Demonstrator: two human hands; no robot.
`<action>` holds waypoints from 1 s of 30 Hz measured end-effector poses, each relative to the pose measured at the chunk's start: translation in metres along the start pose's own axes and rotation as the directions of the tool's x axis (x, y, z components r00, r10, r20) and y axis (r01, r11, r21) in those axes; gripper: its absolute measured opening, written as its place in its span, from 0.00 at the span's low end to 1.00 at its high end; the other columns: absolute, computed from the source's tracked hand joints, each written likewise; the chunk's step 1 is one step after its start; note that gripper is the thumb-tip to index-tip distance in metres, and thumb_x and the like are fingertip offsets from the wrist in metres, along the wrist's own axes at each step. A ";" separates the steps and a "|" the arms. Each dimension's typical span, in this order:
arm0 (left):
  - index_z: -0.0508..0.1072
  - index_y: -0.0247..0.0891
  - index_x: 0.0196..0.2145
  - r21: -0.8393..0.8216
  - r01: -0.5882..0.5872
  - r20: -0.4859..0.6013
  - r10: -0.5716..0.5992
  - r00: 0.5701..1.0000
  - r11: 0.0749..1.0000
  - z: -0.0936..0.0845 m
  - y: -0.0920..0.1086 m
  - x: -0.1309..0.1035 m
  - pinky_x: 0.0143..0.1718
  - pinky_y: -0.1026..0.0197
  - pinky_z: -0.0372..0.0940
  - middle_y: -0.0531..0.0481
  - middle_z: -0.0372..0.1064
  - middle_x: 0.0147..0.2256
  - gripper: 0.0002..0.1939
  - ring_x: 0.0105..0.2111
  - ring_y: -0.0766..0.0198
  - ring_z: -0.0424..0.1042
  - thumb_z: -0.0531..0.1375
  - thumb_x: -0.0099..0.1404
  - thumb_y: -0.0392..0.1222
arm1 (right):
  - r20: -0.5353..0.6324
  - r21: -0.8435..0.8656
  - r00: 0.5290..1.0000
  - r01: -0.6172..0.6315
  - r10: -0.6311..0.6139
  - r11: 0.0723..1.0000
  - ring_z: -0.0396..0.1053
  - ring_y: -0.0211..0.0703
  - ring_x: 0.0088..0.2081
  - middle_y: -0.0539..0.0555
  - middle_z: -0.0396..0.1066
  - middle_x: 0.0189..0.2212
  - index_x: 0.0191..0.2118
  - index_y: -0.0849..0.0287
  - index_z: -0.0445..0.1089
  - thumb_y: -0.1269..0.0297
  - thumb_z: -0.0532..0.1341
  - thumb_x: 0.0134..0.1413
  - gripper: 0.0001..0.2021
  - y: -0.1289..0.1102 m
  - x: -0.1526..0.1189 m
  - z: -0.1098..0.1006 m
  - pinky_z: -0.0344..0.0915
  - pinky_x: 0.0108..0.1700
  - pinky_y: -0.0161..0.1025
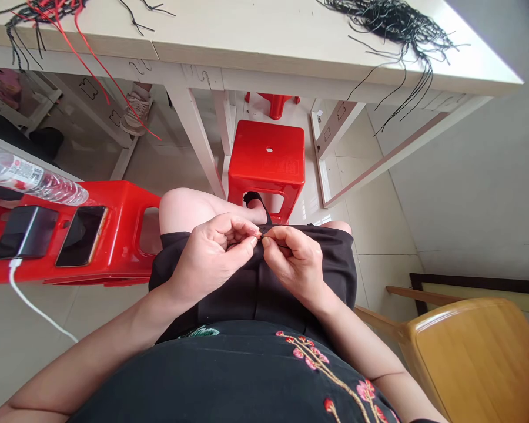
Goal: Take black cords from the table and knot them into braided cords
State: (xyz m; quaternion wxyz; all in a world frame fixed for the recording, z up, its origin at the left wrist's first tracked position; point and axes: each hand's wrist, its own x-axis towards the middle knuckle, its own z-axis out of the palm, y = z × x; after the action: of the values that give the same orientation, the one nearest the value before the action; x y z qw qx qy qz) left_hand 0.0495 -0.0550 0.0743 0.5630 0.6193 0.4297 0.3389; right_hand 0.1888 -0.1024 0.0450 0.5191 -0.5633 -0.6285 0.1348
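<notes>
Cord, thin and dark (mostly hidden), is sitting between the tightly pinched thumbs and forefingers of the left hand and right hand, which are nearly meeting above the lap; black strands are lying on the table.

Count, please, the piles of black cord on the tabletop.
2 on the tabletop: the left pile, in the picture's top left corner, and the right pile, top right. The picture cuts both; more may be hidden.
</notes>
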 end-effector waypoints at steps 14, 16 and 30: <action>0.74 0.35 0.29 -0.157 0.187 -0.005 -0.190 0.982 0.970 -0.001 0.000 0.011 0.37 0.62 0.70 0.51 0.74 0.28 0.12 0.30 0.65 0.73 0.68 0.47 0.43 | 0.054 -0.017 0.988 0.147 -0.146 0.989 0.70 0.37 0.29 0.53 0.73 0.29 0.38 0.58 0.67 0.74 0.55 0.56 0.07 0.004 -0.002 0.000 0.68 0.31 0.34; 0.75 0.35 0.28 -0.141 0.169 -0.012 -0.172 0.985 0.976 -0.001 0.000 0.012 0.36 0.62 0.70 0.51 0.74 0.27 0.10 0.29 0.65 0.73 0.68 0.47 0.41 | 0.042 0.020 0.993 0.111 -0.112 0.994 0.68 0.35 0.28 0.52 0.72 0.30 0.40 0.58 0.66 0.75 0.55 0.55 0.08 0.005 -0.004 0.003 0.66 0.29 0.33; 0.68 0.38 0.30 0.086 0.064 0.111 -0.074 0.991 0.994 -0.010 0.003 0.007 0.33 0.65 0.68 0.54 0.69 0.28 0.07 0.28 0.68 0.70 0.63 0.54 0.37 | 0.269 0.365 0.954 -0.228 0.132 0.903 0.59 0.29 0.21 0.54 0.70 0.40 0.52 0.56 0.61 0.67 0.56 0.57 0.17 0.012 0.002 -0.010 0.62 0.23 0.30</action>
State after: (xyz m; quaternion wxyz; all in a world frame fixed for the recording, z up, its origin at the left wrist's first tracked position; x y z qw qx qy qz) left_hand 0.0439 -0.0446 0.0782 0.5721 0.6449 0.4316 0.2655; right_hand 0.2037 -0.1005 0.0413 0.5272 -0.4838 -0.5914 0.3717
